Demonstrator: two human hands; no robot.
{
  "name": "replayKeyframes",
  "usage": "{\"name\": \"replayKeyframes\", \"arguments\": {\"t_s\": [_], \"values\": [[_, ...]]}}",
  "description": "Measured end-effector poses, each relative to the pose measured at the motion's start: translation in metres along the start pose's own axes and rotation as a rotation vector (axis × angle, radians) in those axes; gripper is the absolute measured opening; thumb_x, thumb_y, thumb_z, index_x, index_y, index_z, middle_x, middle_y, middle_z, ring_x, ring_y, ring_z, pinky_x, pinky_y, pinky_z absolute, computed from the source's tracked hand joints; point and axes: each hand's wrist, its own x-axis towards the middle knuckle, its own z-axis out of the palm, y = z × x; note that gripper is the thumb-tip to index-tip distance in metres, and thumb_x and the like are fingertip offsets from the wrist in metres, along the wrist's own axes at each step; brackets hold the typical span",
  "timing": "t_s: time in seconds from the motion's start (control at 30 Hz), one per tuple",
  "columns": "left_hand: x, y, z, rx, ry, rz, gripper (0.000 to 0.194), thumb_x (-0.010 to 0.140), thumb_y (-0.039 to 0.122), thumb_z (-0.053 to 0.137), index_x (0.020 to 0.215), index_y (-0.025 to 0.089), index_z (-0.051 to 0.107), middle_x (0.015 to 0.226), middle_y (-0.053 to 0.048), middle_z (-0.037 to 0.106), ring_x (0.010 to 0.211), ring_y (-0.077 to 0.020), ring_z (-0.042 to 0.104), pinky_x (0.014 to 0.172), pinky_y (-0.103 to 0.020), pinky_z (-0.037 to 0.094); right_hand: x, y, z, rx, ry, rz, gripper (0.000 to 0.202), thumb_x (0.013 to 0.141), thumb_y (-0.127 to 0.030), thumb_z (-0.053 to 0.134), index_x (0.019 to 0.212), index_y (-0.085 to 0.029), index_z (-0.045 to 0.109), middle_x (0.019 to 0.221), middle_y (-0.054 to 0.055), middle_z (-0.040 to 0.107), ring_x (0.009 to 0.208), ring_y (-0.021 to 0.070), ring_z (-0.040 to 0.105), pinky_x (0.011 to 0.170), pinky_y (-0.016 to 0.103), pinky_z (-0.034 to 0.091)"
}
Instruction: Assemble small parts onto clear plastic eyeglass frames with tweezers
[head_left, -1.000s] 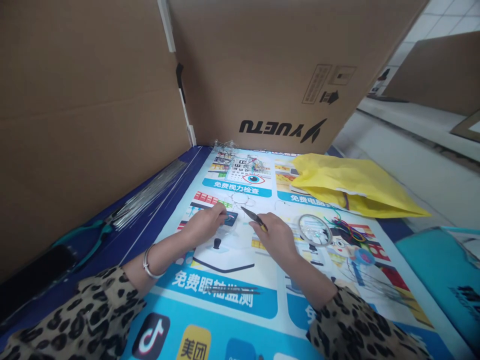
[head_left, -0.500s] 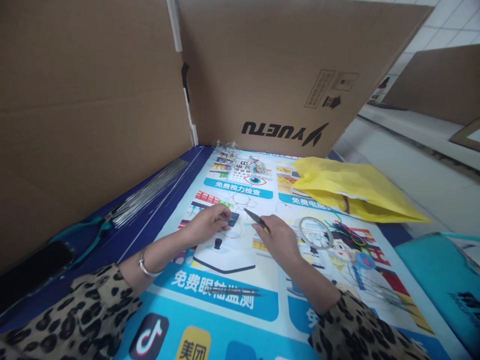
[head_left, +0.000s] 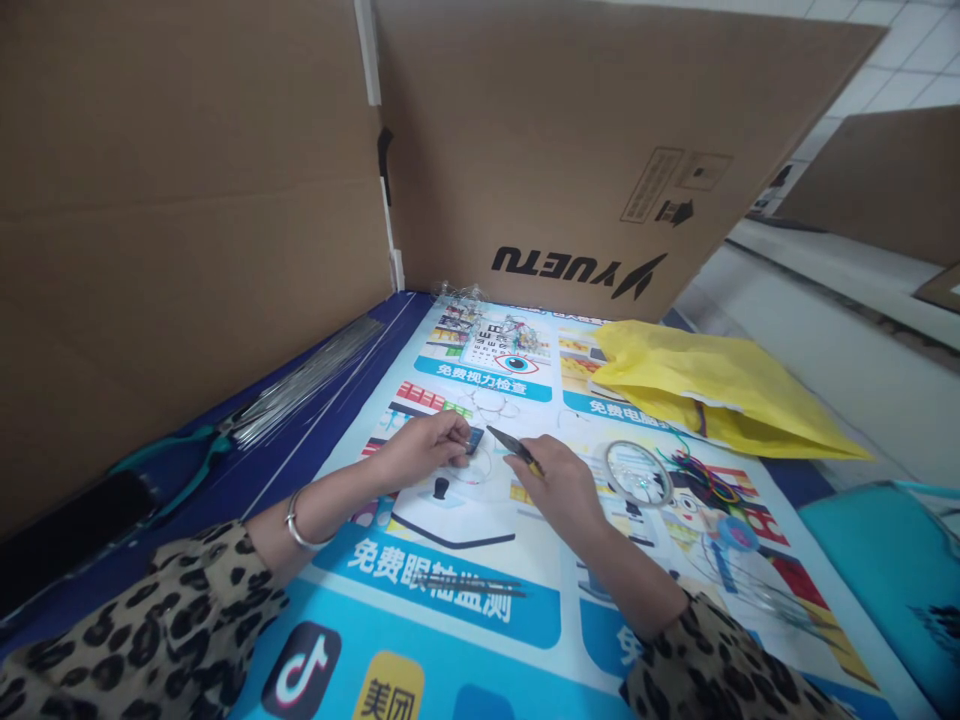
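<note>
My left hand (head_left: 433, 445) is closed in a pinch on a thin wire loop (head_left: 480, 478), which hangs just below its fingertips over the printed sheet. In my right hand (head_left: 564, 485) is a pair of pliers (head_left: 514, 443) with dark pointed jaws and a bit of yellow at the handle. The jaws point up and left toward my left fingertips, a short gap apart from them. My palm hides most of the handles. Beyond the hands lies another bent wire piece (head_left: 491, 402). To the right of my right hand sits a round clear dish (head_left: 637, 473) with small shiny bits in it.
Cardboard walls (head_left: 540, 130) stand behind and at the left. Straight wires (head_left: 307, 385) and teal-handled pliers (head_left: 191, 475) lie left. Tangled wire pieces (head_left: 517, 330) lie at the back. A yellow bag (head_left: 720, 375), coloured cords (head_left: 709, 475) and a teal pouch (head_left: 870, 560) are right.
The whole view has shifted slightly, so things appear a little farther right. Both hands keep nearly the same pose, with the wire loop and the pliers still held.
</note>
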Motion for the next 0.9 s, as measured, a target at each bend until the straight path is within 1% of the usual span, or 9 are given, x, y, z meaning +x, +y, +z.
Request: {"name": "replayKeyframes", "arguments": {"t_s": [0.17, 0.37, 0.53, 0.77, 0.9], "values": [[-0.0010, 0.0026, 0.0012, 0.011, -0.027, -0.041, 0.014, 0.075, 0.025, 0.049, 0.084, 0.017, 0.056, 0.063, 0.001, 0.062, 0.060, -0.0107, 0.057, 0.058, -0.021, 0.042, 0.0009, -0.0005, -0.0013, 0.046, -0.019, 0.018, 0.028, 0.082, -0.043, 0.046, 0.089, -0.020, 0.060, 0.080, 0.004, 0.061, 0.080, 0.0170, 0.056, 0.071, 0.026, 0.042], [-0.0012, 0.0025, 0.0019, 0.010, -0.020, -0.064, 0.019, 0.074, 0.028, 0.051, 0.086, 0.017, 0.063, 0.063, 0.000, 0.062, 0.060, -0.0112, 0.057, 0.057, -0.021, 0.043, 0.0026, -0.0010, -0.0030, 0.083, -0.056, 0.069, 0.025, 0.081, -0.040, 0.048, 0.089, -0.019, 0.060, 0.080, 0.003, 0.060, 0.078, 0.0162, 0.056, 0.069, 0.025, 0.041], [-0.0010, 0.0010, 0.0010, -0.057, -0.030, -0.083, 0.022, 0.076, 0.030, 0.051, 0.087, 0.016, 0.063, 0.061, 0.001, 0.061, 0.057, -0.0110, 0.057, 0.053, -0.021, 0.042, 0.0031, -0.0009, -0.0044, 0.129, -0.033, 0.108, 0.023, 0.081, -0.040, 0.048, 0.084, -0.020, 0.060, 0.076, 0.002, 0.059, 0.074, 0.0150, 0.055, 0.066, 0.024, 0.040], [-0.0018, 0.0029, 0.0004, -0.038, -0.013, -0.082, 0.021, 0.076, 0.031, 0.051, 0.083, 0.016, 0.063, 0.056, 0.002, 0.057, 0.052, -0.0098, 0.056, 0.051, -0.020, 0.041, 0.0033, -0.0018, -0.0056, 0.116, -0.042, 0.100, 0.025, 0.081, -0.040, 0.047, 0.083, -0.020, 0.061, 0.076, 0.002, 0.059, 0.074, 0.0152, 0.056, 0.066, 0.024, 0.041], [-0.0023, 0.0048, 0.0012, -0.081, -0.022, -0.096, 0.020, 0.076, 0.031, 0.051, 0.083, 0.016, 0.062, 0.058, 0.002, 0.057, 0.052, -0.0093, 0.055, 0.050, -0.019, 0.040, 0.0033, -0.0012, -0.0048, 0.094, -0.033, 0.082, 0.025, 0.081, -0.041, 0.046, 0.084, -0.021, 0.060, 0.076, 0.002, 0.060, 0.074, 0.0153, 0.057, 0.065, 0.024, 0.042]]}}
